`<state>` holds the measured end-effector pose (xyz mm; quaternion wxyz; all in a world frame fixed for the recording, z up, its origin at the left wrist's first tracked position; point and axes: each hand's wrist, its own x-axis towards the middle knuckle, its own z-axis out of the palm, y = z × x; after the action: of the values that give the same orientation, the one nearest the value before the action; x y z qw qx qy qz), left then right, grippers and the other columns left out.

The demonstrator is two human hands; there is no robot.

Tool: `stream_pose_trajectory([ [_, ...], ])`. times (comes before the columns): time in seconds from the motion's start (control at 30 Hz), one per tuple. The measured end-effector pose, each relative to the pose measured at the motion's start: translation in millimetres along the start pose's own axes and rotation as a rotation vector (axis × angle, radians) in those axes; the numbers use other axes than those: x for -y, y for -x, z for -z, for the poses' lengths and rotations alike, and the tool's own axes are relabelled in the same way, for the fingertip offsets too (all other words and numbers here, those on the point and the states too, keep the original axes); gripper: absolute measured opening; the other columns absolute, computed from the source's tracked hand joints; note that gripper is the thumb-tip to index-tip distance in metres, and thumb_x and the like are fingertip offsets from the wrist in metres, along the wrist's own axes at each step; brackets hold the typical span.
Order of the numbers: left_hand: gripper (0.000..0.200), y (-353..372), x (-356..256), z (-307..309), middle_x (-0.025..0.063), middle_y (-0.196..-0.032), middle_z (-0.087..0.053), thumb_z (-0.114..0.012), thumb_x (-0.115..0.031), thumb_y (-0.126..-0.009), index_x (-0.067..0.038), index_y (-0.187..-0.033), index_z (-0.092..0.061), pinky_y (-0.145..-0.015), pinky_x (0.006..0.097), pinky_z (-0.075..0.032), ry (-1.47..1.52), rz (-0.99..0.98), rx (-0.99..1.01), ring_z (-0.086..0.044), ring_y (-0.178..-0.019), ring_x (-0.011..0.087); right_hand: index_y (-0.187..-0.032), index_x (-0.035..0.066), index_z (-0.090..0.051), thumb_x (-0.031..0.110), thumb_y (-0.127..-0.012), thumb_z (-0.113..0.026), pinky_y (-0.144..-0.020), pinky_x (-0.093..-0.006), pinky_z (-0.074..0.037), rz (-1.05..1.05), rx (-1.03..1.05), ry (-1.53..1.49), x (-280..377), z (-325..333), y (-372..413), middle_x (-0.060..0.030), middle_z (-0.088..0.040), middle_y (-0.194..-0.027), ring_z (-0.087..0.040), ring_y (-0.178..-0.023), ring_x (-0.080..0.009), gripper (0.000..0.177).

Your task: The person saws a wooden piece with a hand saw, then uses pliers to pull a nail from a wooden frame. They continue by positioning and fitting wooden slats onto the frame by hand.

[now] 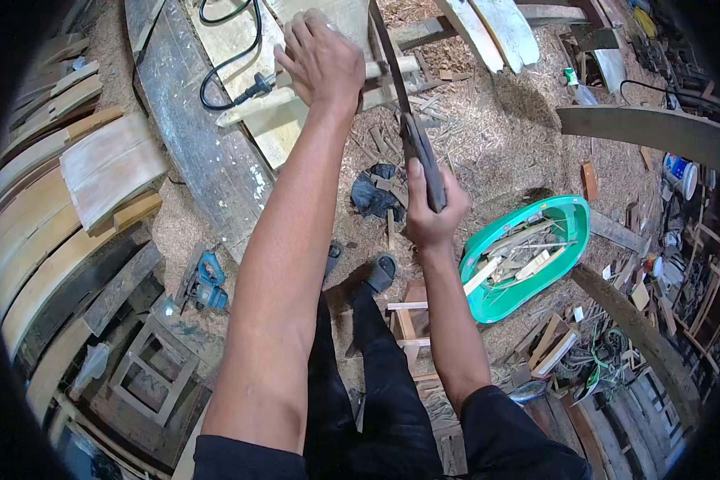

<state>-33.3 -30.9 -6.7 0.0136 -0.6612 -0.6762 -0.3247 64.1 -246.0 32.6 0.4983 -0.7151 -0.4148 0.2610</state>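
Observation:
My right hand (429, 210) is closed around the dark wooden handle of a long curved blade (386, 48), which runs up and away from the hand. My left hand (322, 60) is stretched forward and presses down on a pale length of wood (258, 102) lying across a plank; its fingers curl over the piece. The blade's edge passes just to the right of the left hand. My legs in dark trousers and sandals stand below on ground covered in wood shavings.
A green plastic basin (572, 220) with wood scraps sits to the right. A black power cable with plug (244, 84) lies on the plank. A blue power tool (204, 282) rests lower left. Curved boards are stacked at left, a small stool (408, 320) stands between my legs.

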Motion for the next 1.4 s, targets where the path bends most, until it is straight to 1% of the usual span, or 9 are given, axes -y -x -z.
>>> stream_pose_trajectory([
  [0.17, 0.04, -1.9, -2.6, 2.1, 0.0167, -0.13, -0.049, -0.046, -0.014, -0.09, -0.001, -0.128, -0.046, -0.108, 0.0541, -0.02, -0.027, 0.037, 0.057, -0.039, -0.129, 0.032, -0.071, 0.004, -0.058, 0.016, -0.089, -0.068, -0.048, -0.0258, -0.035, 0.0, 0.044, 0.022, -11.0, 17.3, 23.5, 0.0018, -0.046, -0.055, -0.042, -0.05, -0.0064, 0.024],
  [0.3, 0.041, -2.3, -4.1, 4.2, 0.0167, -0.132, -0.048, -0.046, -0.014, -0.09, -0.002, -0.129, -0.046, -0.108, 0.0537, -0.02, -0.037, 0.031, 0.079, -0.039, -0.13, 0.0325, -0.065, 0.006, -0.054, 0.015, -0.086, -0.071, -0.043, -0.0275, -0.034, 0.033, 0.009, 0.036, -16.9, 1.0, 1.3, -0.0004, -0.044, -0.049, -0.042, -0.042, -0.008, 0.028],
  [0.47, 0.039, -1.4, -3.9, 4.5, 0.0168, -0.132, -0.049, -0.046, -0.015, -0.091, -0.002, -0.127, -0.047, -0.108, 0.0536, -0.021, -0.033, 0.028, 0.086, -0.039, -0.13, 0.0319, -0.066, 0.005, -0.055, 0.012, -0.084, -0.072, -0.044, -0.0277, -0.038, 0.076, -0.003, 0.04, -13.6, 8.0, 19.0, -0.0026, -0.05, -0.05, -0.049, -0.044, -0.0087, 0.025],
  [0.57, 0.037, -4.1, -2.8, 4.0, 0.0162, -0.13, -0.05, -0.046, -0.016, -0.091, -0.002, -0.126, -0.048, -0.107, 0.0538, -0.022, -0.034, 0.029, 0.051, -0.04, -0.129, 0.0317, -0.064, 0.005, -0.051, 0.016, -0.088, -0.069, -0.046, -0.0277, -0.033, 0.009, -0.038, -0.073, -17.7, 14.5, 40.0, 0.001, -0.046, -0.055, -0.042, -0.05, -0.0068, 0.032],
  [0.7, 0.037, -1.3, -2.1, 0.9, 0.0156, -0.131, -0.049, -0.046, -0.015, -0.092, -0.002, -0.126, -0.048, -0.108, 0.0543, -0.021, -0.021, 0.025, 0.043, -0.039, -0.129, 0.0319, -0.073, 0.001, -0.06, 0.012, -0.088, -0.067, -0.048, -0.0247, -0.037, -0.08, 0.065, 0.04, -8.9, -10.0, -10.4, -0.0002, -0.053, -0.058, -0.049, -0.052, -0.0065, 0.02],
  [0.9, 0.041, -2.2, -6.0, 6.4, 0.0159, -0.134, -0.045, -0.045, -0.015, -0.092, -0.002, -0.13, -0.044, -0.109, 0.0554, -0.02, -0.03, 0.061, 0.091, -0.038, -0.13, 0.0328, -0.067, 0.005, -0.053, 0.016, -0.088, -0.068, -0.045, -0.0264, -0.032, 0.07, -0.059, -0.058, -24.8, 8.2, 39.9, 0.0023, -0.045, -0.055, -0.04, -0.05, -0.0052, 0.029],
  [1.0, 0.041, -6.0, -6.2, 4.0, 0.0159, -0.135, -0.045, -0.045, -0.016, -0.093, -0.001, -0.131, -0.043, -0.109, 0.0559, -0.019, -0.028, 0.056, 0.092, -0.037, -0.13, 0.0327, -0.068, 0.005, -0.059, 0.016, -0.085, -0.073, -0.044, -0.0276, -0.038, 0.101, -0.042, -0.013, -28.9, 16.1, 40.4, -0.0027, -0.05, -0.051, -0.048, -0.044, -0.0082, 0.024],
  [1.1, 0.042, -1.0, -3.9, 5.9, 0.0165, -0.135, -0.044, -0.044, -0.016, -0.093, -0.001, -0.132, -0.042, -0.109, 0.056, -0.019, -0.031, 0.057, 0.101, -0.035, -0.132, 0.0325, -0.067, 0.004, -0.057, 0.014, -0.085, -0.071, -0.047, -0.0266, -0.042, -0.085, 0.05, 0.069, -8.8, -10.1, -8.5, -0.0037, -0.054, -0.053, -0.053, -0.047, -0.0094, 0.025],
  [1.4, 0.04, -4.8, -5.6, 5.5, 0.0164, -0.136, -0.044, -0.044, -0.015, -0.093, -0.001, -0.13, -0.045, -0.108, 0.0538, -0.02, -0.041, 0.049, 0.108, -0.036, -0.132, 0.0312, -0.083, 0.002, -0.068, 0.015, -0.086, -0.07, -0.049, -0.0278, -0.042, 0.078, -0.015, 0.012, -16.7, 13.9, 25.8, -0.0045, -0.054, -0.055, -0.052, -0.047, -0.0117, 0.013],
])
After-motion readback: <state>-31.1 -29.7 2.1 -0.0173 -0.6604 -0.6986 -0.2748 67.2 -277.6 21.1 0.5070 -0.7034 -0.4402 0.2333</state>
